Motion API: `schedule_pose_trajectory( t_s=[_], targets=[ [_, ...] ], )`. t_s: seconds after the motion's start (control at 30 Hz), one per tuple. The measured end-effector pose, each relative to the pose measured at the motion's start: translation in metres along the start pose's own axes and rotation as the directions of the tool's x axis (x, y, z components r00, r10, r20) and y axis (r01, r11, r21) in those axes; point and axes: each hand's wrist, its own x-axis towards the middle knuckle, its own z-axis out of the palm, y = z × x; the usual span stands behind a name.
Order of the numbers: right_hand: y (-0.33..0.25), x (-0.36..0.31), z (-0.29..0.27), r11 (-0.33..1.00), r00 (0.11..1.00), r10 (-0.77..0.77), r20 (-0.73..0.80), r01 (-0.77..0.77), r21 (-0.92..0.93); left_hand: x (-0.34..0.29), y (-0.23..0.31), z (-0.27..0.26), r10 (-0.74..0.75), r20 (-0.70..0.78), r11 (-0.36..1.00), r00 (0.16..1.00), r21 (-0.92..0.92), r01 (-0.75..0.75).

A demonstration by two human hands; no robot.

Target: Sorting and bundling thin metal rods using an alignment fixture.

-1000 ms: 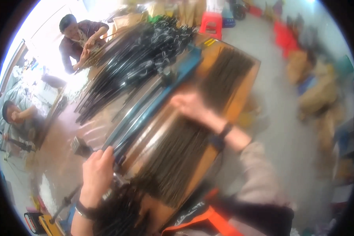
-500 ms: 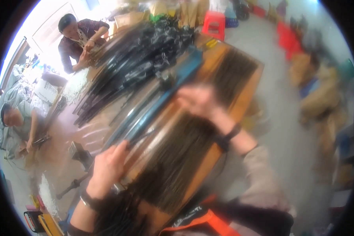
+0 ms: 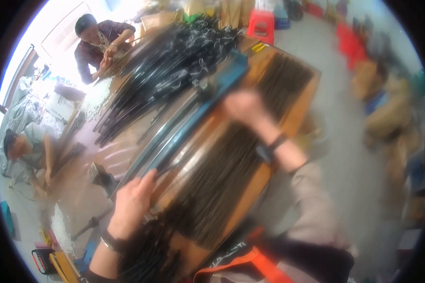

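A long blue metal rail [image 3: 182,137] runs slantwise across the wooden table, with a dark clamp-like block near its far end. My left hand [image 3: 133,200] is closed at the rail's near end, thumb and fingers pressed together; what they hold is hidden. Beside the rail's far part is my right hand [image 3: 244,107], smeared by motion and seemingly bent into a fist; its fingers cannot be made out. Between the rail and the table's right edge lies a wide layer of thin dark rods [image 3: 217,184]. More black rods [image 3: 148,252] are bunched beneath my left forearm.
A heap of black rods with clear wrapping [image 3: 174,70] covers the table's far left. Two co-workers sit along the left side, one far [image 3: 101,45], one nearer [image 3: 30,146]. A red stool [image 3: 261,26] stands beyond the table; brown sacks [image 3: 392,118] line the floor at right.
The whole view has shifted slightly. My right hand is a little farther along the rail, while my left stays at its near end. The nearer co-worker's hands have moved.
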Motion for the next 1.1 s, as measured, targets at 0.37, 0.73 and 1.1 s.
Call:
schedule_pose_trajectory(
  t_s=[0.37,0.73,1.1],
  targets=[
    [0.023,0.017,-0.011,0.991,0.995,-0.096,-0.010,0.094,-0.093,-0.001,0.000,-0.001,-0.045,0.097,0.997,0.994,-0.053,0.050],
    [-0.122,0.033,-0.033,0.693,0.954,-0.145,0.264,-0.092,0.715,-0.002,-0.015,-0.002,-0.042,-0.025,0.996,0.999,0.084,0.044],
    [-0.217,0.043,-0.046,0.546,0.980,0.036,0.194,-0.182,0.818,-0.057,-0.009,-0.027,-0.093,-0.036,0.976,0.995,0.194,0.098]
  ],
)
